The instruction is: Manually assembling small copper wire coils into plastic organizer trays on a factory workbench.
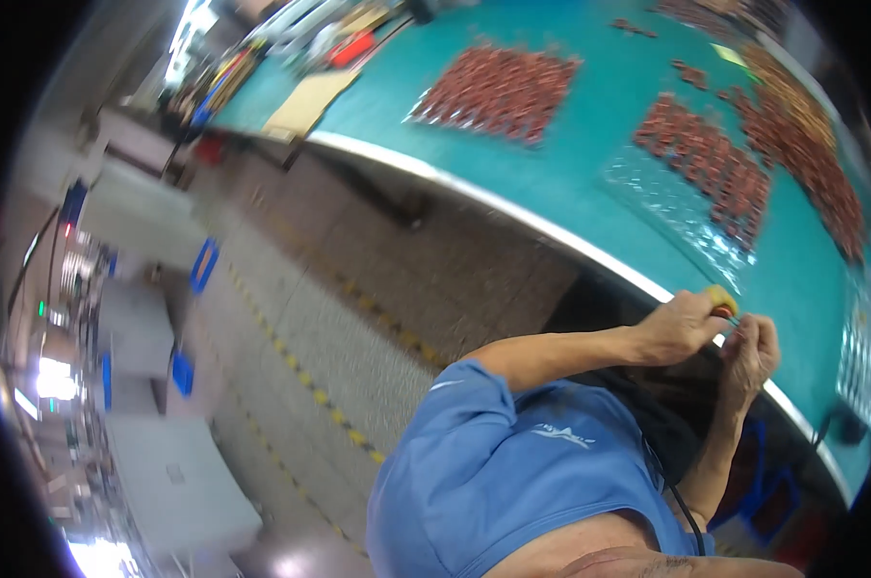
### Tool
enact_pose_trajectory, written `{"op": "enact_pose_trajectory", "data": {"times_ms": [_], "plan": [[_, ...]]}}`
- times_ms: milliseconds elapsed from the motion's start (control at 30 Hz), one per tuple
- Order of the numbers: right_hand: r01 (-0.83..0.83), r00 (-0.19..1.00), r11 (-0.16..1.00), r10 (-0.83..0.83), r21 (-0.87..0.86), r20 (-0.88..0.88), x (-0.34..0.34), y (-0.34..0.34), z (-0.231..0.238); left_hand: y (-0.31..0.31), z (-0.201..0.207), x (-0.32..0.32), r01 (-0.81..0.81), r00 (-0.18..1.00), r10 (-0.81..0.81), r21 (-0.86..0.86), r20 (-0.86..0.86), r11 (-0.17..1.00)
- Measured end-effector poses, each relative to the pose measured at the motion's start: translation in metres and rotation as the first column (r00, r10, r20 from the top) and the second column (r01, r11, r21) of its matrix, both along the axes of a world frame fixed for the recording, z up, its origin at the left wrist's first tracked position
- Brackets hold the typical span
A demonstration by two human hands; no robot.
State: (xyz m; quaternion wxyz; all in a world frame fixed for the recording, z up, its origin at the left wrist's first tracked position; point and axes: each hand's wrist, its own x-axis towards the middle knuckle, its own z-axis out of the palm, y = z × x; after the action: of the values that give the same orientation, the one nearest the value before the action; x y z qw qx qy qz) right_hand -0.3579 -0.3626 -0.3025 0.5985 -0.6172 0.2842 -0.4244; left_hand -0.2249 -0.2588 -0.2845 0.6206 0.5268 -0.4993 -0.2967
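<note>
Both my hands are close together over the white front edge of the green table [589, 154]. My left hand [681, 329] is closed around a small rounded yellow object [721, 300] with an orange-red part; its kind is unclear. My right hand [751, 354] is pinched beside it, and a thin pale-green piece runs between the fingers of both hands. Just beyond them, small reddish-brown parts [715, 173] lie in rows on a clear plastic sheet [662, 207]. A second patch of such parts [498, 91] lies farther left on another clear sheet.
A long pile of reddish-brown and golden parts [806, 144] covers the table's right side. Clear plastic [864, 356] lies near the right edge. Cardboard [310, 101] and a red item [351, 48] are at the far left. Grey cabinets [180, 482] stand across the yellow-striped floor.
</note>
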Motion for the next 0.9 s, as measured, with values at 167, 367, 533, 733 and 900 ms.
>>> {"op": "enact_pose_trajectory", "data": {"times_ms": [167, 367, 533, 733, 900], "plan": [[-0.189, 0.957, 0.961, 0.135, 0.201, 0.255, 0.023, 0.006, 0.013, 0.015, 0.011, -0.014, -0.21, 0.977, 0.202, -0.142, -0.063, 0.967], [-0.305, 0.95, 0.941, 0.289, 0.144, 0.119, 0.024, -0.003, -0.006, 0.02, 0.004, -0.013, -0.185, 0.966, 0.167, -0.078, -0.197, 0.98], [-0.031, 0.999, 0.966, 0.023, -0.257, -0.037, 0.029, 0.017, -0.001, 0.017, 0.0, -0.015, -0.251, 0.956, 0.228, -0.111, -0.185, 0.962], [-0.278, 0.946, 0.944, 0.237, 0.177, 0.223, 0.033, 0.02, 0.001, 0.019, 0.003, -0.011, -0.202, 0.941, 0.156, -0.13, -0.299, 0.971], [-0.059, 0.996, 0.946, 0.034, -0.32, -0.081, 0.035, 0.025, 0.005, 0.017, -0.008, -0.007, -0.231, 0.951, 0.195, -0.135, -0.239, 0.964]]}}
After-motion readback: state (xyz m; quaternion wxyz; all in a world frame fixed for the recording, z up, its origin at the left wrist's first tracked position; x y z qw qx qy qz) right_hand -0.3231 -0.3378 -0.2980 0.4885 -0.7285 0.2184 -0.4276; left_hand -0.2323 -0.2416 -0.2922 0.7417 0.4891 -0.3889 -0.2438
